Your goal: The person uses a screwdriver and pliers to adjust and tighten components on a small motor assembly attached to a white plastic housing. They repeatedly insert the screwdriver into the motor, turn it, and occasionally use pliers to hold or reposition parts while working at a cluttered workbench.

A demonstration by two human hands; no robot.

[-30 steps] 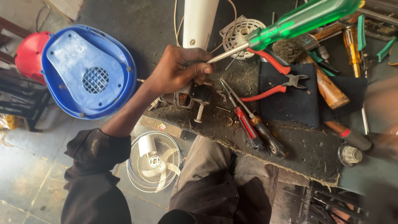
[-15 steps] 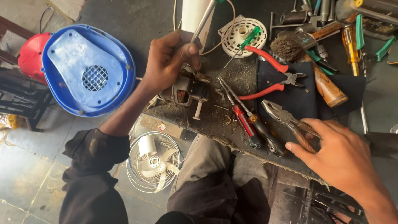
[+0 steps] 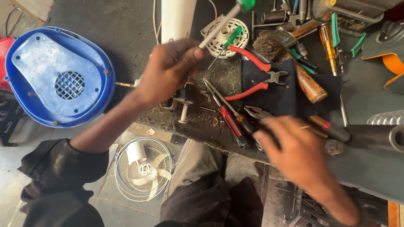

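While our left hand (image 3: 168, 73) pinches the steel shaft of a green-handled screwdriver (image 3: 223, 21) between thumb and fingertips, we see the tool angled up and away, its green handle at the top edge of the view and its tip hidden under our fingers. It hangs above the small dark motor part (image 3: 183, 98) sitting on the dirty workbench (image 3: 202, 126). We'd judge this screwdriver light and stiff, but a bare shaft is smooth and thin, so it could slip or spin in a pinch; the ribbed green handle looks like the surer place to take hold.

Our right hand (image 3: 294, 151) comes in blurred over the bench's near edge, fingers curled around something dark. We can't tell for sure what it grips; a pair of grey pliers (image 3: 256, 112) pokes out just beside the fingertips, and those would be heavier, hard and hinged, best held by both handles.

Close by lie a red-handled screwdriver (image 3: 229, 122), red-handled cutters (image 3: 256, 75) on a black cloth (image 3: 286, 96), and a wooden-handled tool (image 3: 309, 84). To the left sits a blue plastic housing (image 3: 59, 80), and below, on the floor, a small white fan (image 3: 145, 168).
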